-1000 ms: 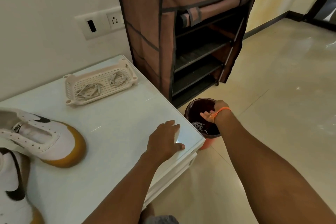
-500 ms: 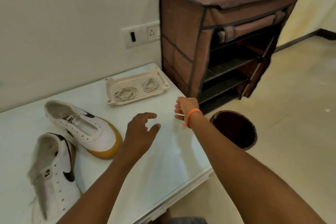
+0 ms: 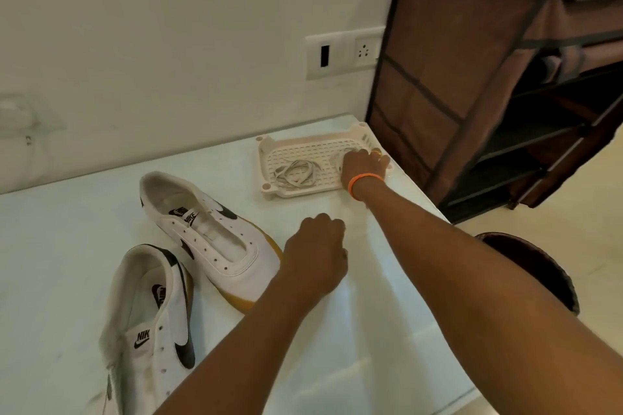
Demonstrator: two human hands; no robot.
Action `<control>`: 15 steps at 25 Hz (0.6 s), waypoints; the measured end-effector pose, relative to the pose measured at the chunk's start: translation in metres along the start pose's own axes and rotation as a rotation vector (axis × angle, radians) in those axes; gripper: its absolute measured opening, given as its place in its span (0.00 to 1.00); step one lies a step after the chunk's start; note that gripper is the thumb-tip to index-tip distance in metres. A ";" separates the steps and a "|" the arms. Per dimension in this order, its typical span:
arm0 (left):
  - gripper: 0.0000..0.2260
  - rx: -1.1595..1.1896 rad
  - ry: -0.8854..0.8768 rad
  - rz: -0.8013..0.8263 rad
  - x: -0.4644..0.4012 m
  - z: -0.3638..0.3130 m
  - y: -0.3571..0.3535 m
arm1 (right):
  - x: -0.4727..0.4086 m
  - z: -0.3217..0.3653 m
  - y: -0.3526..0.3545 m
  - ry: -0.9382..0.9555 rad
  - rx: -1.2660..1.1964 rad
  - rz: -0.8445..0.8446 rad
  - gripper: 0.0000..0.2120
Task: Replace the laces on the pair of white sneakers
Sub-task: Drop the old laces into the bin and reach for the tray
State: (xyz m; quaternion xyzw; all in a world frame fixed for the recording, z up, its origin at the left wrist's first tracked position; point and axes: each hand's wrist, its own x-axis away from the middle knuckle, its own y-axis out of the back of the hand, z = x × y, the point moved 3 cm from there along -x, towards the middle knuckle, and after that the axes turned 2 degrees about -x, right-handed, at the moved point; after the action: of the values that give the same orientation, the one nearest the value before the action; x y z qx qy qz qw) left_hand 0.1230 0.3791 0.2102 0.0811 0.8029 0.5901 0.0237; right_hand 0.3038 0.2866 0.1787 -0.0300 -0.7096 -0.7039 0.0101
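Far sneaker [image 3: 215, 239]: lies on the white table [image 3: 371, 330] left of centre, long axis running from heel at 10 o'clock to toe at 4 o'clock; eyelets bare, tongue showing.
Near sneaker [image 3: 155, 330]: just below the far one, heel at 12 o'clock, toe towards 6 o'clock and cut off by the bottom edge; eyelets bare too.
Lace bundle [image 3: 295, 172]: a loose pale coil in the left half of the tray, at 1 o'clock from the far sneaker.
Second lace bundle [image 3: 337, 160]: right half of the tray, mostly hidden under the right hand; only a pale loop shows.
Tray [image 3: 269, 158]: cream, perforated, at the table's far right corner, long side roughly parallel to the wall.
Right hand [image 3: 364, 167]: reaches into the tray, fingers bent down over the second bundle; it seems to be grasping it, though the fingertips are hidden. An orange band [image 3: 365, 180] circles the wrist.
Left hand [image 3: 317, 256]: hovers just right of the far sneaker's toe, fingers curled loosely under, holding nothing; it covers part of the toe's tan sole.
Hidden: the left forearm crosses the near sneaker's toe end.
Around: brown fabric shoe rack [image 3: 488, 77] at 2 o'clock, beside the table; dark round bin [image 3: 539, 266] on the floor at 3 o'clock, partly behind the right forearm; wall socket plate [image 3: 344, 52] above the tray.
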 end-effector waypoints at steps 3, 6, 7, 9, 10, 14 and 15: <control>0.12 0.014 -0.045 -0.124 0.008 -0.002 -0.005 | -0.002 -0.004 0.001 0.047 0.010 -0.120 0.12; 0.18 -0.090 -0.087 -0.337 0.047 0.011 -0.002 | 0.008 -0.014 0.014 -0.005 -0.262 -0.270 0.06; 0.23 -0.136 -0.042 -0.375 0.063 0.018 0.003 | 0.021 -0.017 0.021 -0.038 -0.473 -0.302 0.06; 0.32 -0.328 0.149 -0.346 0.099 0.036 0.011 | 0.062 -0.014 0.034 0.024 -0.894 -0.326 0.11; 0.36 -0.391 0.286 -0.295 0.117 0.046 0.014 | 0.087 -0.006 0.040 0.099 -1.006 -0.316 0.13; 0.49 -0.349 0.738 -0.121 0.178 0.082 0.009 | 0.187 0.048 0.031 0.341 -0.850 0.004 0.11; 0.48 -0.304 0.759 -0.142 0.185 0.086 0.007 | 0.205 0.061 0.023 0.367 -0.720 0.069 0.11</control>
State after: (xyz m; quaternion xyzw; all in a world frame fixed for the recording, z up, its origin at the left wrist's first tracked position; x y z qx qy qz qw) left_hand -0.0468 0.4915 0.2017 -0.2024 0.6621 0.6867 -0.2216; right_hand 0.1022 0.3539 0.2128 0.0708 -0.4026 -0.9004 0.1489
